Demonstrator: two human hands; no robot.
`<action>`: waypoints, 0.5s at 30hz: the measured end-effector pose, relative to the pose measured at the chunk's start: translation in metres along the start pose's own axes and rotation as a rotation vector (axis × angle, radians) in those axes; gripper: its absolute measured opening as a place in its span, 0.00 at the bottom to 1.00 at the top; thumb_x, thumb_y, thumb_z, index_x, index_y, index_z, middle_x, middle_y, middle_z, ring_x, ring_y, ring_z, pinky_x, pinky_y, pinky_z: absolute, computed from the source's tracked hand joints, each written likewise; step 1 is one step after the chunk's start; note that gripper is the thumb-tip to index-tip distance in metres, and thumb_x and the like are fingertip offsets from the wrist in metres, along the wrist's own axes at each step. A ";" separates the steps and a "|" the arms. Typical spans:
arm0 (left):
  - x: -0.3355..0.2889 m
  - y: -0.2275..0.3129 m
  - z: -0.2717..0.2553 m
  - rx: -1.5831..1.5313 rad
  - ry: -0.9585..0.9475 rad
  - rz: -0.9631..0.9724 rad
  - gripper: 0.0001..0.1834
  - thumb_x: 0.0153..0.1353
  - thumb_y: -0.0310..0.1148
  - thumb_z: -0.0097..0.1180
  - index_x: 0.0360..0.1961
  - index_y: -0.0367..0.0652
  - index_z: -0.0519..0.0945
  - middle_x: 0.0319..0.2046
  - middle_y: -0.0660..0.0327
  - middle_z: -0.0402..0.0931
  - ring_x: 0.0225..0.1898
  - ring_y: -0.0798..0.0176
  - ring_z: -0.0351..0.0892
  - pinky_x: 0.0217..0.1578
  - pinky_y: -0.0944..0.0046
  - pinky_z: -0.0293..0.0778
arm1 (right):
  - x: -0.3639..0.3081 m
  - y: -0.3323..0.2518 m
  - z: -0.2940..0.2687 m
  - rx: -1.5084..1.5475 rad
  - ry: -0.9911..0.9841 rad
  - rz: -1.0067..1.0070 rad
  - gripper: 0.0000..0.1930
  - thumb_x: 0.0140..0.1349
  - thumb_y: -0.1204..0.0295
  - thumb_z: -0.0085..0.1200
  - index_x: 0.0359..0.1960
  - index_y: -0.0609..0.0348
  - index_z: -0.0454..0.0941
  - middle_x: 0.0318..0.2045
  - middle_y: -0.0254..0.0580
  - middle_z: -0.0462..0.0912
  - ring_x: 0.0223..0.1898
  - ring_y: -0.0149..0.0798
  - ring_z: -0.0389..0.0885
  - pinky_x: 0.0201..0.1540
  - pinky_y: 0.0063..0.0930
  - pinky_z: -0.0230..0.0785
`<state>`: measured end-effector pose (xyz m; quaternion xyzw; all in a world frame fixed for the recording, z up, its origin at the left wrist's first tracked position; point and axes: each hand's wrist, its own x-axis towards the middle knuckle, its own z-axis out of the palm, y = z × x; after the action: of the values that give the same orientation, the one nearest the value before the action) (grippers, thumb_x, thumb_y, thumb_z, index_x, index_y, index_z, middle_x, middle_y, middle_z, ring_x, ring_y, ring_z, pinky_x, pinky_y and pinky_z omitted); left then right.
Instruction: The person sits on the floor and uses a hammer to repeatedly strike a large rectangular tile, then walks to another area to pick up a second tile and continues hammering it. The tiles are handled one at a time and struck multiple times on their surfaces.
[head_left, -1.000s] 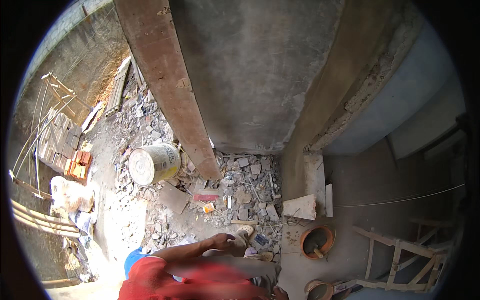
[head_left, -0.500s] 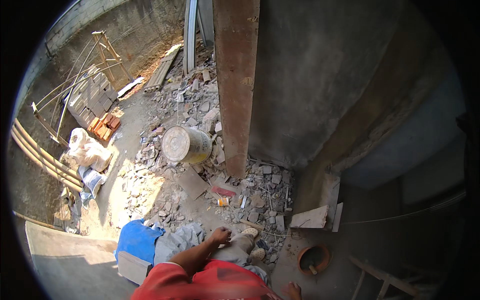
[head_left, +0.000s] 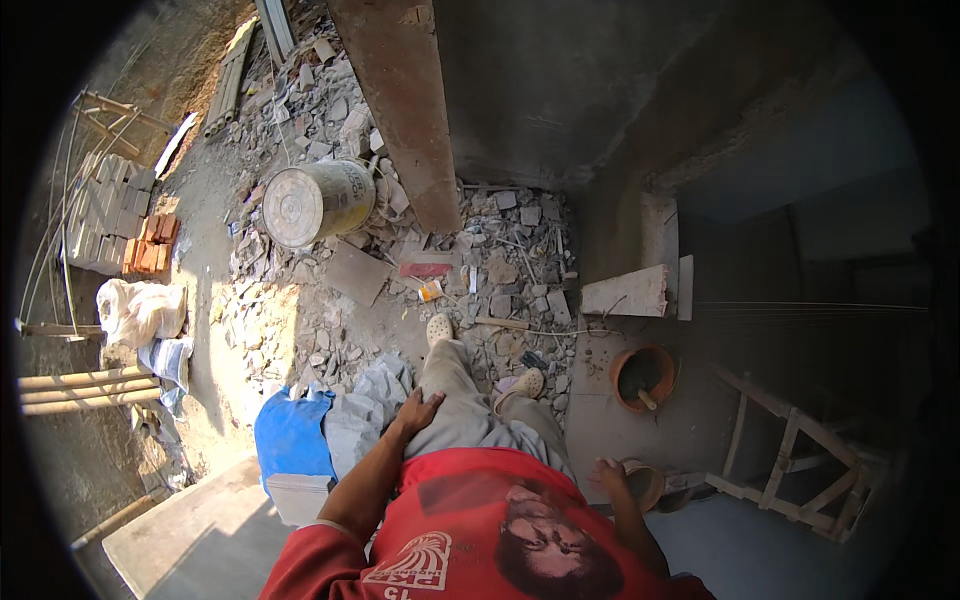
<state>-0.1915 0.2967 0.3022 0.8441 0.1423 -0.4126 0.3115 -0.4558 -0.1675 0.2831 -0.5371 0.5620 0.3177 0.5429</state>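
Note:
My left hand (head_left: pixel 418 411) rests on the thigh of my grey trousers (head_left: pixel 447 385), its fingers loosely apart with nothing in them. Off to my right side, my right hand (head_left: pixel 607 476) hangs beside my hip, its fingers loosely parted and holding nothing that I can see. It is nearest to a round tub (head_left: pixel 642 486), though I cannot tell whether they touch. Ahead of that stands an orange-brown bowl (head_left: pixel 662 380) with a handled tool (head_left: pixel 647 399) in it.
Broken rubble (head_left: pixel 510 262) covers the ground ahead, around an upright post (head_left: pixel 405 120). A whitish bucket (head_left: pixel 318 203) lies tilted there. At left are blue sheeting (head_left: pixel 293 433), bricks (head_left: pixel 152 243) and a white sack (head_left: pixel 143 311). A wooden frame (head_left: pixel 790 455) stands right.
The view has tilted down and turned, bringing more of my shirt, legs and right arm into sight. My left hand stays by my thigh; the bucket and post appear higher and farther left.

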 end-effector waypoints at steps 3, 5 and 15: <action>-0.004 -0.005 -0.029 -0.018 -0.030 0.012 0.52 0.64 0.64 0.49 0.66 0.19 0.61 0.63 0.26 0.62 0.68 0.35 0.61 0.68 0.54 0.58 | -0.015 -0.052 0.033 -0.011 -0.026 -0.056 0.24 0.69 0.59 0.51 0.60 0.62 0.71 0.47 0.47 0.81 0.41 0.43 0.85 0.38 0.36 0.80; -0.003 -0.007 -0.065 -0.005 -0.109 0.029 0.54 0.63 0.65 0.50 0.66 0.17 0.59 0.64 0.27 0.62 0.69 0.36 0.62 0.68 0.55 0.58 | -0.029 -0.085 0.057 -0.042 -0.040 -0.098 0.24 0.70 0.59 0.50 0.62 0.62 0.70 0.50 0.48 0.81 0.43 0.42 0.85 0.40 0.35 0.79; 0.111 -0.051 -0.114 -0.017 -0.507 -0.065 0.47 0.63 0.59 0.58 0.61 0.20 0.66 0.57 0.30 0.71 0.62 0.39 0.71 0.62 0.51 0.66 | 0.029 -0.183 0.239 -0.352 -0.174 -0.237 0.23 0.69 0.60 0.52 0.59 0.63 0.74 0.47 0.48 0.83 0.46 0.36 0.84 0.46 0.29 0.75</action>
<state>-0.0788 0.4072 0.2472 0.7061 0.0899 -0.6196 0.3309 -0.2126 0.0091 0.2467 -0.6565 0.3820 0.3897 0.5209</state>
